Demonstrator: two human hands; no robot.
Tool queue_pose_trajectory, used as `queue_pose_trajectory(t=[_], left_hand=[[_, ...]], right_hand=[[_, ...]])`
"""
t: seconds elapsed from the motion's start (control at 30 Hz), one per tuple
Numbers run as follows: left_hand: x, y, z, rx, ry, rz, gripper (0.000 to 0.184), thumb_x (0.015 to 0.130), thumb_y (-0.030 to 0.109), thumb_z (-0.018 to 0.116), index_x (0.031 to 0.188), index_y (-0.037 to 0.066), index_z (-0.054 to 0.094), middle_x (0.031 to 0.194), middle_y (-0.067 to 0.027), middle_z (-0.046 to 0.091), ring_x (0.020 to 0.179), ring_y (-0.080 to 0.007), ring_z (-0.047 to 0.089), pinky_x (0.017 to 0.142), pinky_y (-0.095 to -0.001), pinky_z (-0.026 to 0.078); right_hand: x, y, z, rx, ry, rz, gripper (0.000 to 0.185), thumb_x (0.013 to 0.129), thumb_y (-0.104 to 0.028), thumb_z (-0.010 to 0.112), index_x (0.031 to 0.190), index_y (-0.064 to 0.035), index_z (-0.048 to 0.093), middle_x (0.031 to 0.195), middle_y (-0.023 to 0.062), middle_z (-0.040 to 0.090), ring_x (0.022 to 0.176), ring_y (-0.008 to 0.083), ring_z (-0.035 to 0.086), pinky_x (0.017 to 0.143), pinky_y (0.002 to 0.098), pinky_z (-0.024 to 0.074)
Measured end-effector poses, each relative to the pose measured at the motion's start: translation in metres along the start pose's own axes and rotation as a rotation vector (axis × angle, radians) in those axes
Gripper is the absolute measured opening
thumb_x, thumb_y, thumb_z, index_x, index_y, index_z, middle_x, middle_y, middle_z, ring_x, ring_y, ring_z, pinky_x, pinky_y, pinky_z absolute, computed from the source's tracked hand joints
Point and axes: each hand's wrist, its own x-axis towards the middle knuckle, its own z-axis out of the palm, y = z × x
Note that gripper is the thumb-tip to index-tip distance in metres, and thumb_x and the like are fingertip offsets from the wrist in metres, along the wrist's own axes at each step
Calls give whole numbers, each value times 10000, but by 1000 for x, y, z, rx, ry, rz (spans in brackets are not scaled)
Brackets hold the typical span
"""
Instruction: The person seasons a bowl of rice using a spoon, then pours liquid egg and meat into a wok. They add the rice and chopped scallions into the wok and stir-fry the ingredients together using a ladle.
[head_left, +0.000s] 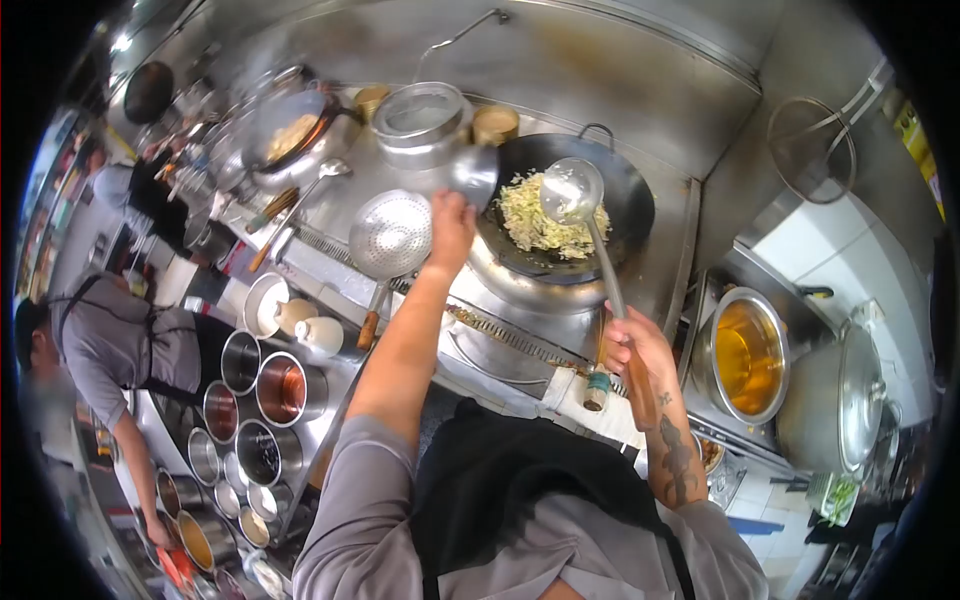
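A black wok [630, 190] sits on the stove with chopped pale green and white food [535, 215] in it. My right hand [640, 345] is closed round the wooden handle of a long ladle [572, 190], whose bowl is over the food. At the wok's left side, my left hand [452, 225] is closed beside a shiny metal bowl [472, 177]; its fingertips seem to grip the bowl's edge. A perforated skimmer [390, 235] with a wooden handle lies just left of my left forearm.
A metal pot [420, 120] stands behind. Right are a bowl of yellow oil [748, 355], a lidded pot [835, 400] and a hanging strainer [812, 150]. Several containers [290, 388] stand at the left, near a co-worker [130, 335]. Another wok [295, 135] is further back.
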Motion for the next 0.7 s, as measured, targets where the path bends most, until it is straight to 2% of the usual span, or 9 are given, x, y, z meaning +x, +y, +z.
queue_pose_trajectory(t=[0.13,0.2,0.23,0.27,0.5,0.53,0.57,0.6,0.7], left_hand=[[-23,19,18,89,-2,100,188,789,48,652,778,10,469,866,-271,565,975,-473,520,847,-481,434],[-23,25,8,41,3,-112,192,813,61,649,781,13,465,817,-230,586,910,-409,584,783,-429,478],[-24,30,1,14,3,-220,195,825,68,647,783,15,464,792,-209,596,877,-376,615,751,-403,499],[-24,35,-11,-504,-47,-607,197,862,94,642,794,32,468,770,-122,606,768,-230,646,668,-302,521],[-126,73,-144,-1032,333,-855,173,874,152,662,826,90,508,789,-55,606,719,-162,624,696,-325,549],[-154,73,-165,-1044,398,-909,173,869,147,667,808,96,513,782,-51,601,723,-177,631,687,-329,558],[-175,88,-194,-1096,504,-940,177,875,154,662,830,73,512,778,-61,601,683,-158,626,645,-306,567],[-209,81,-216,-1127,563,-943,184,874,159,663,829,70,508,789,-62,605,691,-162,632,648,-303,571],[-301,111,-297,-1020,802,-959,163,885,140,641,911,65,499,866,-78,595,744,-184,638,673,-306,566]], right_hand=[[-10,0,-13,206,-190,71,327,902,-106,495,1230,-96,498,700,2,465,445,81,428,396,281,378],[-12,-3,-12,147,-159,45,330,896,-88,497,1226,-82,499,683,5,465,440,84,433,389,271,379],[-10,-3,-12,22,-90,21,326,891,-79,501,1217,-78,502,687,8,475,440,86,438,387,266,378],[-7,-3,-11,-107,-28,-10,322,886,-69,505,1209,-74,505,691,12,485,441,89,443,385,261,378],[64,15,-81,-1205,215,-325,435,824,-107,550,1246,-20,495,784,54,586,511,104,515,419,246,429],[50,12,-51,-1379,204,-302,475,833,-107,551,1291,-13,469,942,102,616,633,159,583,524,290,496],[70,12,-80,-1577,151,-391,517,835,-110,562,1327,-3,444,1151,171,594,914,252,621,786,348,513],[99,7,-122,-1561,96,-317,552,828,-98,579,1344,17,421,1266,213,542,1158,300,529,993,369,395],[121,-1,-121,-1693,26,-318,569,777,-4,587,1319,57,425,1283,227,514,1174,318,510,1006,371,379]])
